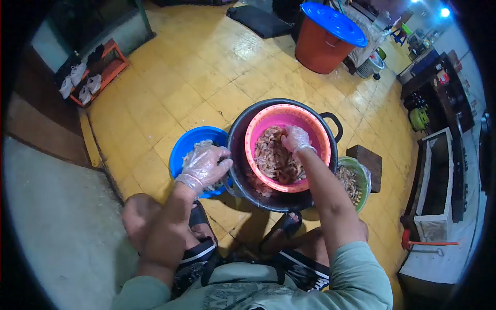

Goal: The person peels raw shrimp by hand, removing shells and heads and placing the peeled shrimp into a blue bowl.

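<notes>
My left hand [207,164], in a clear plastic glove, hovers over the right part of a blue basin [174,146]. Its fingers are curled toward the thumb; whatever they may hold cannot be made out. Pale peeled shrimp [202,146] lie in that basin, partly hidden by the hand. My right hand [296,138], gloved as well, reaches into a pink basin [313,120] and closes its fingers at the edge of a heap of brownish shrimp [274,155]. The pink basin sits inside a large black tub [238,124], with more shrimp [260,185] beneath it.
A green basin [365,178] of shrimp pieces or shells stands right of the tub, beside a dark block [373,161]. Farther off are a red bin [321,49] with a blue lid and an orange shoe rack [109,67]. A wall [51,206] borders the left side.
</notes>
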`<action>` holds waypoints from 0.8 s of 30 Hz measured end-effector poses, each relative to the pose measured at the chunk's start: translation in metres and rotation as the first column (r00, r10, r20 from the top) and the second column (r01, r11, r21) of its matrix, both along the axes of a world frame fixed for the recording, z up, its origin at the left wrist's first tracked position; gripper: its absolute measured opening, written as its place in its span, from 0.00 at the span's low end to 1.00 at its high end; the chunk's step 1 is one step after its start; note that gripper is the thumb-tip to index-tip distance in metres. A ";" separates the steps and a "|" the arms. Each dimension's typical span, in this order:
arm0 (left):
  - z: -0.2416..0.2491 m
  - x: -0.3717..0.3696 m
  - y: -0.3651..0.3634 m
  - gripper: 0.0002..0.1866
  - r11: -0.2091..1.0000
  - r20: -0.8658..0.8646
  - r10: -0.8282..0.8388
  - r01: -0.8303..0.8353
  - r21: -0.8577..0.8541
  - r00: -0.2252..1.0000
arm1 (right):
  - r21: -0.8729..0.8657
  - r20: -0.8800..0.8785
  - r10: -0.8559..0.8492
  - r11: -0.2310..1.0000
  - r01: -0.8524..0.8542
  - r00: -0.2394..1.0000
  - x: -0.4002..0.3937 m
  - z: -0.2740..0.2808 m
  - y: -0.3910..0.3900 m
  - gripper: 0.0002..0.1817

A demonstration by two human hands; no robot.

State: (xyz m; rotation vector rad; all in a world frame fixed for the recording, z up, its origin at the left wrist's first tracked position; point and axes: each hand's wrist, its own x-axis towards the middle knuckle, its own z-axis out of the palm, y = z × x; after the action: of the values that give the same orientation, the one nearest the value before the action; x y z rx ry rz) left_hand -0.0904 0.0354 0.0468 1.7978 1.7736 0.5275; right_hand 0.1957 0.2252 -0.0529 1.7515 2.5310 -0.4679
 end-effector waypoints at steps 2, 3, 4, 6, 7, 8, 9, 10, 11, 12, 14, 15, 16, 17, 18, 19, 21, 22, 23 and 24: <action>-0.008 0.004 -0.005 0.18 0.998 -0.028 -0.022 0.024 0.058 0.999 | 0.083 -0.098 -0.030 0.996 0.038 0.995 -0.008 -0.021 0.006 0.16; -0.007 0.007 -0.008 0.18 0.993 -0.045 -0.047 0.052 0.107 0.998 | 0.042 -0.080 -0.036 0.998 0.040 0.996 -0.013 -0.029 0.010 0.17; -0.004 0.008 -0.012 0.17 0.993 -0.072 -0.045 0.053 0.102 0.996 | 0.002 -0.061 -0.041 0.999 0.041 0.997 -0.019 -0.036 0.015 0.17; -0.002 0.004 -0.013 0.17 0.994 -0.093 -0.055 0.064 0.093 0.994 | 0.047 -0.028 -0.076 0.996 0.078 0.997 -0.029 -0.051 0.020 0.18; -0.002 0.002 -0.014 0.17 0.993 -0.108 -0.076 0.085 0.085 0.991 | 0.094 0.009 -0.125 0.988 0.124 0.992 -0.031 -0.056 0.022 0.19; -0.003 0.000 -0.018 0.17 0.992 -0.120 -0.021 0.036 0.121 0.993 | 0.089 0.010 -0.119 0.989 0.118 0.993 -0.032 -0.061 0.024 0.19; 0.000 -0.002 -0.018 0.17 0.992 -0.118 -0.019 0.033 0.118 0.993 | 0.072 0.053 -0.036 0.997 0.032 0.998 -0.032 -0.058 0.024 0.19; 0.003 -0.004 -0.016 0.17 0.997 -0.090 0.012 -0.005 0.081 0.996 | 0.054 0.099 0.048 0.997 -0.054 0.994 -0.032 -0.054 0.027 0.18; 0.004 -0.006 -0.014 0.17 0.998 -0.066 0.041 -0.038 0.045 0.997 | 0.054 0.102 0.048 0.997 -0.053 0.994 -0.032 -0.050 0.028 0.18; 0.002 -0.008 -0.013 0.17 0.996 -0.073 0.030 -0.024 0.087 0.997 | 0.048 0.098 0.029 0.998 -0.034 0.995 -0.033 -0.046 0.027 0.18; 0.005 -0.011 -0.011 0.16 0.996 -0.058 0.027 -0.022 0.088 0.998 | 0.033 0.101 0.004 0.999 -0.007 0.995 -0.030 -0.029 0.021 0.18; 0.005 -0.011 -0.011 0.16 0.996 -0.046 0.028 -0.024 0.089 0.999 | 0.000 0.034 0.004 1.000 -0.004 0.999 -0.027 -0.011 0.015 0.17; 0.002 -0.012 -0.011 0.16 0.988 -0.057 0.028 -0.019 0.151 0.998 | -0.037 -0.035 0.001 0.999 -0.002 0.999 -0.024 0.004 0.006 0.17; 0.002 -0.012 -0.010 0.16 0.990 -0.051 0.022 -0.015 0.143 0.998 | -0.045 -0.029 -0.005 0.999 0.004 1.000 -0.019 0.015 -0.004 0.17; 0.003 -0.011 -0.010 0.15 0.990 -0.040 0.028 -0.022 0.139 0.999 | -0.017 -0.155 -0.020 1.000 0.018 0.988 -0.013 0.024 -0.016 0.17; 0.004 -0.010 -0.010 0.15 0.990 -0.028 0.034 -0.030 0.139 0.999 | 0.013 -0.277 -0.030 0.999 0.035 0.960 -0.007 0.037 -0.028 0.18; -0.008 -0.009 -0.010 0.16 0.983 -0.020 0.039 -0.034 0.179 0.999 | -0.045 -0.344 -0.019 0.999 0.004 0.939 -0.001 0.063 -0.065 0.20; -0.010 -0.009 -0.010 0.16 0.986 -0.039 0.028 -0.022 0.164 0.999 | -0.099 -0.418 -0.009 0.994 -0.036 0.908 0.000 0.077 -0.088 0.22; -0.010 -0.008 -0.009 0.16 0.989 -0.059 0.016 -0.007 0.150 0.998 | -0.124 -0.385 0.012 0.990 -0.065 0.923 0.000 0.092 -0.114 0.24; -0.008 -0.007 -0.010 0.16 0.988 -0.058 0.012 -0.003 0.154 0.998 | -0.053 -0.431 0.132 0.984 -0.171 0.893 0.008 0.075 -0.129 0.21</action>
State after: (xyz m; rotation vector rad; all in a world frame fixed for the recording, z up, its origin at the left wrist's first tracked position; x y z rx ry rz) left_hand -0.0976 0.0257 0.0383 1.9292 1.8229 0.6361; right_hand 0.2039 0.0962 0.0219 1.5403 2.8417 -1.0399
